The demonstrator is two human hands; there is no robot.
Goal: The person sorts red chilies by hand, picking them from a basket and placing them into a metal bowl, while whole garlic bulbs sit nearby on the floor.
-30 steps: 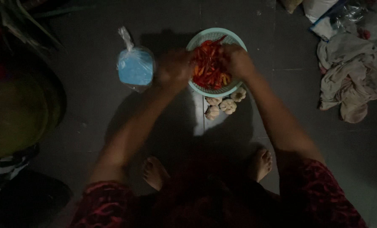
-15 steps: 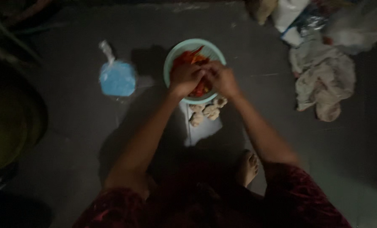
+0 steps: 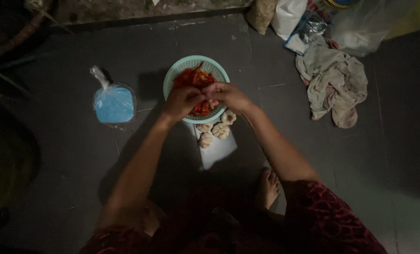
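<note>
Bare foot [image 3: 268,187] on dark floor [image 3: 68,164]. Garlic bulbs [image 3: 215,129] just before basket. Left hand [image 3: 182,101] and right hand [image 3: 228,95] meet over green basket [image 3: 181,68] — fingers pinching red chillies [image 3: 191,78]. Blue bag [image 3: 114,104] left; crumpled cloth [image 3: 334,82] far right.

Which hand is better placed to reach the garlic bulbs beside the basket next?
Probably the right hand: the garlic bulbs lie on the white sheet just below it, at the green basket edge. The left hand sits a bit farther left. Both meet over the red chilies.
</note>
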